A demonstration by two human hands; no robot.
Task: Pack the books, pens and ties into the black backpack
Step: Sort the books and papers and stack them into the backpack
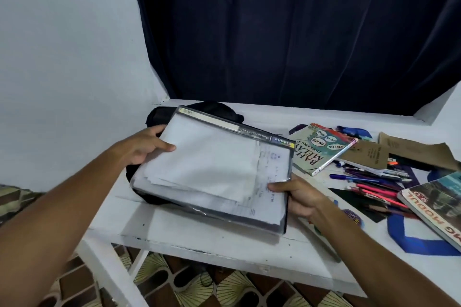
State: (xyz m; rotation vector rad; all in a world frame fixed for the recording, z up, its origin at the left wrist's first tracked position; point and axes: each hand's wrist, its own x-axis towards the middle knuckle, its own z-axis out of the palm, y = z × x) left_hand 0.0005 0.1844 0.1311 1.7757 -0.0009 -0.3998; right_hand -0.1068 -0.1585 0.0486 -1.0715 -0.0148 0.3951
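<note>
Two hands, left hand [147, 147] and right hand [296, 197], each grip pinching clear file [214, 169] over black backpack [159, 114]

Printed along the zip strip of the clear document file [212, 169]: "Management File", upside down. On the green-and-white book [321, 149] just right of it: "BAHASA MELAYU" partly cut off, "TINGKATAN", bubbles "FN+FS", "FN+FA". On the book [434, 209] at near right: "MODUL".

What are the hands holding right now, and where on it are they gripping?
Both hold the clear plastic file of papers: the left hand grips its far left corner, the right hand its near right edge, above the black backpack.
</note>
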